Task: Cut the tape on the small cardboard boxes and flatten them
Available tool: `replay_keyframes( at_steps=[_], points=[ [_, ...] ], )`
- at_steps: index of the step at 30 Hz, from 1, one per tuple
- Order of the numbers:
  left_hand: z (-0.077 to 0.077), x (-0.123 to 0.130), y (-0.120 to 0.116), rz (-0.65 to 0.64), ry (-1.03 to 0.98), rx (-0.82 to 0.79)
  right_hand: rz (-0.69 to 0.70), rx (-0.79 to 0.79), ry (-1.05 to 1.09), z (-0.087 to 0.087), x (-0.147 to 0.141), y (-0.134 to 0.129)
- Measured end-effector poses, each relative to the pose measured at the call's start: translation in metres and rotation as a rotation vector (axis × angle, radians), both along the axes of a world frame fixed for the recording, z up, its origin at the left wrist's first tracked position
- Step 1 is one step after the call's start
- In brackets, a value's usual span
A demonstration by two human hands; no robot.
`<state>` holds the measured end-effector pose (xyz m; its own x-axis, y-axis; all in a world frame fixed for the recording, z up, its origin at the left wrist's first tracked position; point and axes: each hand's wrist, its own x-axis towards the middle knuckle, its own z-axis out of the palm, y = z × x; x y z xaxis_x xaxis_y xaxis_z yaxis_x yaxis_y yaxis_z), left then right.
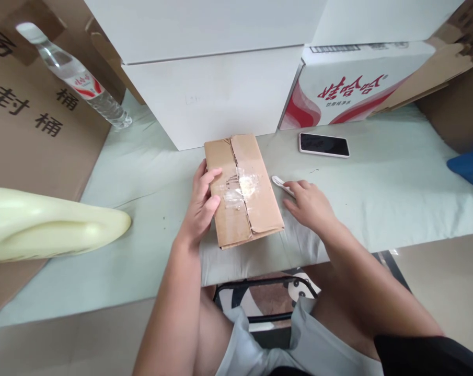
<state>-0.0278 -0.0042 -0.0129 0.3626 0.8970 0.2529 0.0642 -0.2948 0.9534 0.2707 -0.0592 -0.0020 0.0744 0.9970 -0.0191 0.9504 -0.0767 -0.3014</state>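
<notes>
A small brown cardboard box (255,209) rests on the cloth-covered table before me, its top flaps meeting at a seam crossed by torn, wrinkled clear tape (242,188). My left hand (203,198) grips the box's left side, with thumb and fingertips over its top edge. To the right of the box, my right hand (307,202) has its fingers closed on a slim white box cutter (277,180) at table level. The cutter's far end sticks out past the fingertips; the rest lies hidden under the hand.
White cartons (220,99) stand stacked behind the box, beside a printed red-and-white carton (342,89). A phone (324,145) lies at right, near a blue object (471,167). On the left are a water bottle (83,83), a pale yellow object (56,224) and a large carton (32,141).
</notes>
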Motion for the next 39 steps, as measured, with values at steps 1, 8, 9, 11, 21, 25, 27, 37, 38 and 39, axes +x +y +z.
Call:
replay_keyframes(
  at_steps=[1, 8, 9, 11, 21, 25, 27, 37, 38, 39],
  points=[
    [0.000, 0.000, 0.000, -0.001, -0.002, -0.002, -0.008, -0.055, -0.043, -0.001, 0.002, 0.000],
    [-0.001, 0.000, 0.001, 0.012, -0.001, -0.011, -0.064, -0.183, 0.059, 0.006, 0.009, 0.011],
    [-0.001, 0.000, 0.002, 0.010, -0.001, -0.014, -0.072, -0.192, 0.067, 0.005, 0.010, 0.014],
    [-0.002, 0.000, 0.002, 0.012, -0.002, -0.003, -0.104, -0.207, 0.071, 0.005, 0.011, 0.017],
    [-0.002, 0.000, 0.002, 0.037, 0.014, -0.008, -0.132, 0.177, 1.105, 0.032, -0.003, 0.011],
    [-0.001, -0.001, 0.001, 0.039, 0.028, -0.010, -0.158, 0.341, 1.313, 0.042, -0.010, 0.008],
    [0.000, -0.001, 0.000, 0.043, 0.032, -0.011, -0.141, 0.372, 1.346, 0.044, -0.012, 0.007],
    [0.001, 0.001, 0.000, 0.050, 0.029, 0.011, -0.006, 0.488, 1.259, 0.059, -0.020, -0.001],
    [0.000, 0.001, 0.000, 0.049, 0.028, 0.000, 0.004, 0.514, 1.247, 0.062, -0.022, -0.002],
    [0.000, 0.001, 0.000, 0.049, 0.027, -0.009, 0.009, 0.542, 1.230, 0.065, -0.024, -0.003]
  ],
)
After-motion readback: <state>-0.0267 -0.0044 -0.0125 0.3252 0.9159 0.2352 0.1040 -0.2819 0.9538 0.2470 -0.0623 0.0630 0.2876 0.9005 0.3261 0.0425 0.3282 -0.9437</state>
